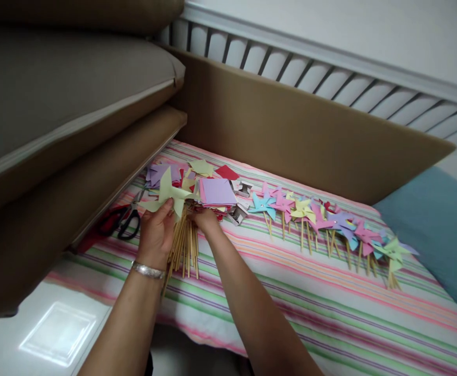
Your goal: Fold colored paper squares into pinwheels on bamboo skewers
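Observation:
My left hand [158, 227], with a silver bracelet at the wrist, pinches a pale yellow-green paper pinwheel [166, 189]. Just right of it, my right hand [206, 219] is at the upper ends of a bundle of thin wooden sticks [182, 245]. Its fingers are bent in among the stick tops; whatever they grip is hidden. A stack of square paper sheets [217, 191], lilac on top, lies just beyond my right hand. To the left of my left hand are dark-handled scissors [129, 222].
Finished pinwheels on sticks [302, 210] lie in a row to the right on the striped cloth [275, 266]. Small silvery boxes [237, 214] stand by the paper stack. Lilac sheets [160, 175] and a red sheet [227, 172] lie behind. Brown cushions [134, 151] overhang the left side.

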Available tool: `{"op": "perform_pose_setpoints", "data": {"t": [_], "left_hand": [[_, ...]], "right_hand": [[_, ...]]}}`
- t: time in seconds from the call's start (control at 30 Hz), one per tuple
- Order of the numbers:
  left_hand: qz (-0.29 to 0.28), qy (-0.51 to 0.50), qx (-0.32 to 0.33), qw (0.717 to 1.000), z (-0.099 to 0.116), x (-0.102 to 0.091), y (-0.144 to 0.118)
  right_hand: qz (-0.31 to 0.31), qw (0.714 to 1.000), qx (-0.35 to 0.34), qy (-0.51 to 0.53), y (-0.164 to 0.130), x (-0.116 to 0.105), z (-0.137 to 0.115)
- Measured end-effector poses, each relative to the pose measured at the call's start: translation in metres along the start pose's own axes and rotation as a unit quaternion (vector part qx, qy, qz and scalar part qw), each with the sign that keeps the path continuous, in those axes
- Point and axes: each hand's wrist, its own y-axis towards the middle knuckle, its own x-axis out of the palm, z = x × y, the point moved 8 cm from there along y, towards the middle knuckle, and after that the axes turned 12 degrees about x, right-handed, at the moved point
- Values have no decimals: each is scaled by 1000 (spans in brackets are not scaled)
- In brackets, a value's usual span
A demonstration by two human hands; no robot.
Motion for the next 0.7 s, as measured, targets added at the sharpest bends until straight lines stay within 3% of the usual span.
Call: {"op": "perform_pose_setpoints", "data": {"t": [0.13, 0.27, 0.43, 0.57, 0.7], "left_hand": [[-34, 18, -37, 999, -5, 8, -8], [-79, 32, -64, 994, -15, 22, -20], [-134, 39, -92, 986, -34, 39, -39], [-170, 64, -140, 973, -56, 46, -54], [-200, 131, -189, 953, -79, 50, -69]], "right_hand": [[5, 996, -2, 88, -26, -24, 5], [25, 982, -14, 187, -60, -66, 21], [53, 919, -7, 390, -82, -116, 68], [74, 877, 11, 474, -83, -132, 103], [59, 850, 14, 523, -77, -134, 115]]}}
